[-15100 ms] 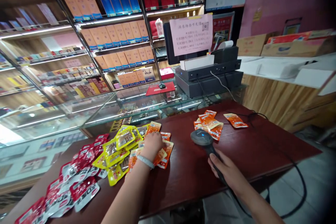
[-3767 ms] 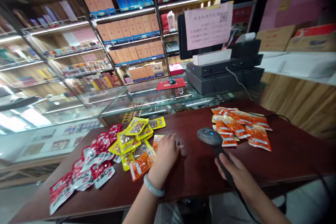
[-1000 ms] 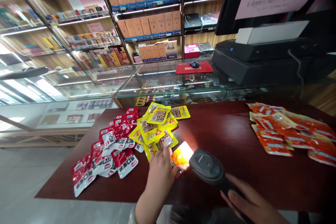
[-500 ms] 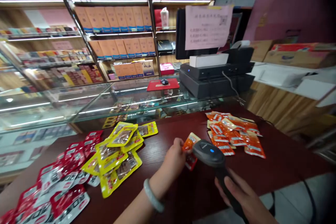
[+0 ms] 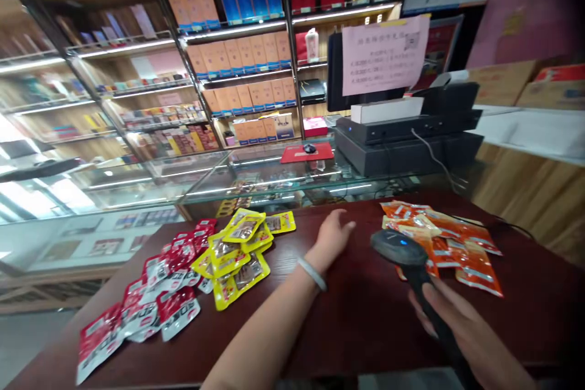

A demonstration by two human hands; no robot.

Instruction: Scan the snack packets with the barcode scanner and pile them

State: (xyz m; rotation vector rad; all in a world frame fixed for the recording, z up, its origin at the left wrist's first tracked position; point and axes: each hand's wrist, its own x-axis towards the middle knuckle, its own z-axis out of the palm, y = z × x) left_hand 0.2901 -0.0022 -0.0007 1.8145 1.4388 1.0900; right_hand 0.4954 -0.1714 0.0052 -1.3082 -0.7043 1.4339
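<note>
My right hand grips the handle of a black barcode scanner held over the dark red table. Just beyond the scanner's head lies a pile of orange snack packets. My left hand, a pale bangle on its wrist, hovers open over bare table between the piles, holding nothing. To its left lie several yellow snack packets, and farther left a spread of red and white packets.
A glass display counter runs behind the table, with a black cash register and a monitor bearing a pink notice on it. The scanner's cable trails off right. Shelves of boxed goods fill the back wall.
My left hand held an orange packet in front of the scanner half a second ago; now it is open and without the packet. The scanner has stayed in my right hand.
</note>
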